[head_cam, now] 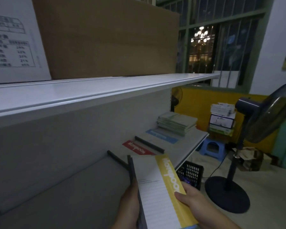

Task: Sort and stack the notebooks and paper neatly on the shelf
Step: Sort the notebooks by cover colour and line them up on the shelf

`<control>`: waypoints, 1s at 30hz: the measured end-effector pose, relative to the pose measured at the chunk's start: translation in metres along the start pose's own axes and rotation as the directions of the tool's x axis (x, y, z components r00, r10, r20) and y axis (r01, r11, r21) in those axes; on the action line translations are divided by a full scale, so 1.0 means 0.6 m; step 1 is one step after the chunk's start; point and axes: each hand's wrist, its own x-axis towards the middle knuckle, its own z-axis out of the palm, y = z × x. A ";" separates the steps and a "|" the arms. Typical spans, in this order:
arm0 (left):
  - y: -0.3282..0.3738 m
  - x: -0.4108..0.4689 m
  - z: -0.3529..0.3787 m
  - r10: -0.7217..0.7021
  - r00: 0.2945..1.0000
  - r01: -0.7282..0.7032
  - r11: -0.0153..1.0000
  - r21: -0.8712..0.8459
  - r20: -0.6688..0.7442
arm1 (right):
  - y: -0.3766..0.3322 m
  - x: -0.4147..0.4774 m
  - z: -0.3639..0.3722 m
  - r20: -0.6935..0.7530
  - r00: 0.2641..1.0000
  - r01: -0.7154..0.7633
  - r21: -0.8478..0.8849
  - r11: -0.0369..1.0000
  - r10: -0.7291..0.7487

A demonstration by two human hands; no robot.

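Between left hand (128, 206) and right hand (194, 202), both gripping it, lies a flat, yellow-banded notebook (153, 187) lettered "Notebook".

Yellow notebook (167, 182) with a white lined panel, tilted up over the shelf's (183, 149) front edge; red notebook (135, 148) flat just behind it; blue notebook (162, 137) flat further right; green stack (177, 123), slightly uneven, at the right end.
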 end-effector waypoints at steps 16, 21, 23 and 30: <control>0.046 0.088 0.100 0.159 0.961 -0.147 0.987 0.068 -0.227 | -0.131 0.204 -0.049 0.108 0.994 0.059 -0.361 0.931 -0.021; 0.051 0.149 0.054 0.137 0.951 -0.117 0.989 0.090 -0.276 | -0.141 0.269 -0.007 0.151 0.987 0.122 -0.475 0.872 -0.056; 0.051 0.170 0.051 0.151 0.949 -0.128 0.987 0.099 -0.275 | -0.145 0.289 0.004 0.148 0.984 0.164 -0.576 0.801 -0.094; 0.055 0.211 0.044 0.275 0.949 -0.215 0.923 0.319 -0.155 | -0.155 0.355 0.022 0.185 0.959 0.277 -0.755 0.594 -0.213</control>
